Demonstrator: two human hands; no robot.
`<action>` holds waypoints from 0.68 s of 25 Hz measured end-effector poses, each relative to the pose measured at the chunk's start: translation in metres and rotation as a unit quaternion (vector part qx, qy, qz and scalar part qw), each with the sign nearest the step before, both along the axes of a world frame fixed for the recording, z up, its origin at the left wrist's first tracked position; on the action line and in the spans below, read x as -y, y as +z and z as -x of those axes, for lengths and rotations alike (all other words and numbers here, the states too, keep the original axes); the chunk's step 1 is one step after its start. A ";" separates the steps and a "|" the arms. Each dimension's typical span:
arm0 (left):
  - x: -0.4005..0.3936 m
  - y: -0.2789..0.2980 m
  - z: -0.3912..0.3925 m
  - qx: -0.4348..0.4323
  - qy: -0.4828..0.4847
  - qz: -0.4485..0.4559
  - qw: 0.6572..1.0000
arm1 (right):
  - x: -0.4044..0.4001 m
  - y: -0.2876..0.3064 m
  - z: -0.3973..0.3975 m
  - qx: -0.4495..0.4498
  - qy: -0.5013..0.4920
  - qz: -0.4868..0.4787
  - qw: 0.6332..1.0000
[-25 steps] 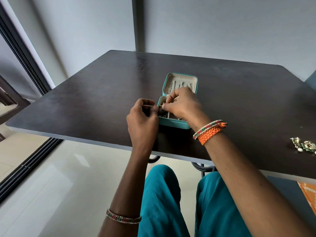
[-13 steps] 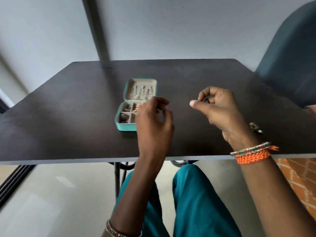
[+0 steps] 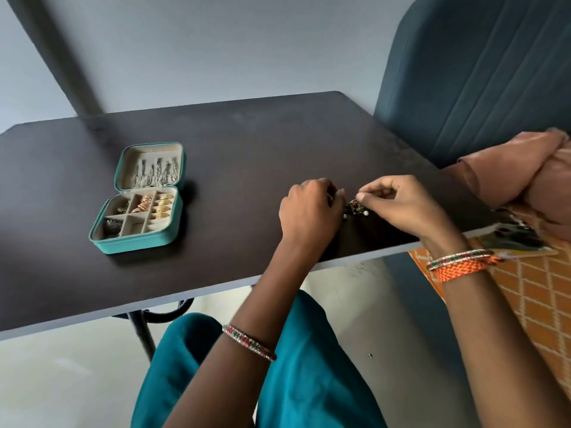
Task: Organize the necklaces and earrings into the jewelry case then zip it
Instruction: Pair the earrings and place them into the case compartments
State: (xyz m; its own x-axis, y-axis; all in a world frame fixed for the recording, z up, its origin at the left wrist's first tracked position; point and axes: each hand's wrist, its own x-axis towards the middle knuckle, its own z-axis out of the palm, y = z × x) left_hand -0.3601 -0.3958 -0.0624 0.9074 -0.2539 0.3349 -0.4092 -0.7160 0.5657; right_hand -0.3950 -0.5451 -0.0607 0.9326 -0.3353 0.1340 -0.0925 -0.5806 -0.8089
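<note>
Head view, sweeping from the left — the jewelry case (image 3: 136, 208) lies open on the desk (image 3: 247, 149) towards its left side, lid back, well apart from both hands. Thin chains hang in the lid; the tray below holds gold earrings (image 3: 162, 205) and a few darker pieces, with a front compartment showing bare. Its zip is not yet run.

Moving right, near the desk's front edge: the left hand (image 3: 309, 211) with fingers curled in, tips touching or nearly touching a small ornate earring (image 3: 355, 208) — whether it actually grips is hidden behind the knuckles. Just beside it, the right hand (image 3: 398, 205) pinches the top of that same earring between thumb and forefinger.

This piece looks light, stiff in its metal body, with little pearl-like drops that dangle — likely delicate and prone to snagging. Best held by the solid upper part or the hook, never the drops.

Off the desk's right edge, a dark blue seat back (image 3: 479, 72), brown fabric, and an orange patterned cloth.
</note>
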 end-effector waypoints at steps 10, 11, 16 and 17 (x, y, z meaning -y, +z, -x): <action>-0.017 0.001 -0.006 -0.091 -0.037 0.184 0.978 | -0.028 0.000 -0.005 0.037 -0.003 -0.051 0.998; -0.021 0.002 -0.006 -0.104 -0.035 0.218 0.970 | -0.032 0.001 -0.004 0.050 0.008 -0.090 0.995; -0.044 0.005 -0.004 -0.132 -0.007 0.314 0.940 | -0.061 0.011 0.000 0.075 0.073 -0.285 0.953; -0.049 0.006 -0.002 -0.130 -0.002 0.313 0.941 | -0.067 0.012 -0.001 0.070 0.072 -0.325 0.940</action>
